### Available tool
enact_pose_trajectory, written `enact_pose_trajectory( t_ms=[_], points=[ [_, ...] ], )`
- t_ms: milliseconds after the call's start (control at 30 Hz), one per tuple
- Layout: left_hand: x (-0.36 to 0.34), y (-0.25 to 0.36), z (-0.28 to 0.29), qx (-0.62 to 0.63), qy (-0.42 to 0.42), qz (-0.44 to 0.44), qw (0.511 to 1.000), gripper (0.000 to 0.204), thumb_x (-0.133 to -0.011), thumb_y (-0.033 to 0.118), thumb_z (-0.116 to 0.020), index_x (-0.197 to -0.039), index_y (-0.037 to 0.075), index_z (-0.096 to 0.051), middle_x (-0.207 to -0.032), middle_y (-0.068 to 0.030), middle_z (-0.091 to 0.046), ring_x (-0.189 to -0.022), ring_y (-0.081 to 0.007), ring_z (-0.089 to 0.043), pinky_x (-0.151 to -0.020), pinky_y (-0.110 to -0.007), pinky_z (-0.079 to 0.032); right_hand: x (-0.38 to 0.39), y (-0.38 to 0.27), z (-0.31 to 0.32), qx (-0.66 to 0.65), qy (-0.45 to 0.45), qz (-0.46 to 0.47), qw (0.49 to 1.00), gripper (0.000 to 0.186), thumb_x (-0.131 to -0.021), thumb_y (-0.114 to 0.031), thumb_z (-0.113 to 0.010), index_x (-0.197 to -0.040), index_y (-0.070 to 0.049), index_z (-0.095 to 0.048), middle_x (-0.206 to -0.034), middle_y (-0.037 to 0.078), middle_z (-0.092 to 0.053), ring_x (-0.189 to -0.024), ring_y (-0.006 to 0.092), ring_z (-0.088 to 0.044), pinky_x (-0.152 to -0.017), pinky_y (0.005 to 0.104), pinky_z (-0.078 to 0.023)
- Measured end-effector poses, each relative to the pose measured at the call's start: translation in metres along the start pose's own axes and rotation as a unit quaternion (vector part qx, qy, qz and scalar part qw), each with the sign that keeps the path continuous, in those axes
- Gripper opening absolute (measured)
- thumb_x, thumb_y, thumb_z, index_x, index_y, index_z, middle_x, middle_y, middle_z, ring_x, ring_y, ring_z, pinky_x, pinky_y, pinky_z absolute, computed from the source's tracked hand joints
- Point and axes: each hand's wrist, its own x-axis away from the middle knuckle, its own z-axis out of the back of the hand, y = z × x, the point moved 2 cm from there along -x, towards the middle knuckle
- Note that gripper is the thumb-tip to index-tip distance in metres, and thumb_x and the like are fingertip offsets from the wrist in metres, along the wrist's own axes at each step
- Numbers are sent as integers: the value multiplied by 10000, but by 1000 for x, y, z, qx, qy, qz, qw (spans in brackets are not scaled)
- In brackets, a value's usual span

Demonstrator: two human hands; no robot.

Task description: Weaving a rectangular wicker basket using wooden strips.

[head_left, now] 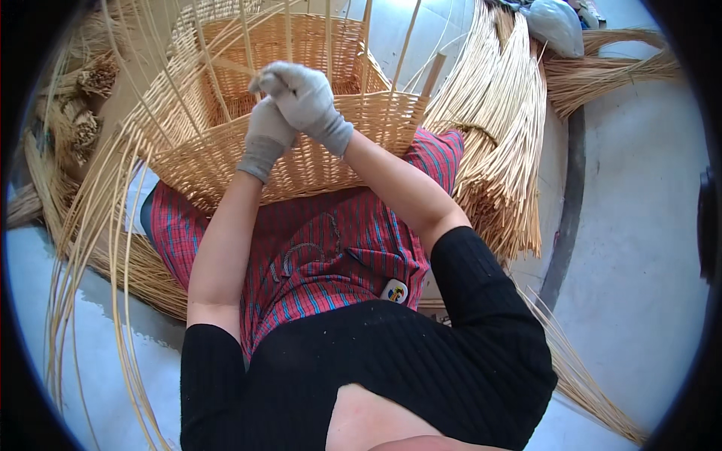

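Note:
A woven cane basket (180, 161) with tall upright stakes stands on my lap, over a red striped cloth (173, 233). Both hands wear pale grey gloves and meet above the near wall. My left hand (267, 131) is closed at the rim, mostly behind the right; what it grips is hidden. My right hand (301, 101) lies over it, fingers curled beside a thin pale strip (233, 66) that runs up to the left; whether it grips that strip is unclear. Long loose canes (124, 248) trail from the basket's left side.
Large bundles of pale cane lie at the right (489, 188), upper right (602, 79) and left (90, 83). A pale plastic bag (556, 26) rests behind them. A small white object (394, 291) sits on the cloth. The floor (632, 225) has a dark band.

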Motion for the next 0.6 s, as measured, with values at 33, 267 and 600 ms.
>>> enact_pose_trajectory(
  t_ms=[33,267,600],
  points=[
    [-3,-6,-11,223,6,78,972,275,-867,183,-755,-1109,56,-725,-1058,-129,-757,-1092,-281,-710,-929,-441,-553,-3,-3,-5,-120,31,-4,992,131,-984,-132,-684,-960,-63,-792,-935,83,-801,-854,201,-770,-778,340,-621],
    [-6,-3,-6,274,219,29,936,192,-984,233,-695,-1081,68,-710,-771,-102,-732,-768,-316,-745,-728,-458,-586,-9,-34,-5,-205,29,-81,975,108,-1001,-17,-672,-1101,-27,-712,-989,55,-745,-831,130,-664,-698,246,-563],
    [-6,44,70,332,81,332,879,422,-1044,497,-600,-1022,86,-689,-950,-192,-753,-870,-428,-721,-769,-512,-560,187,-91,35,-153,301,-454,824,194,-1103,-276,-625,-1112,-83,-635,-728,-38,-551,-723,86,-555,-611,263,-453]
  ],
)
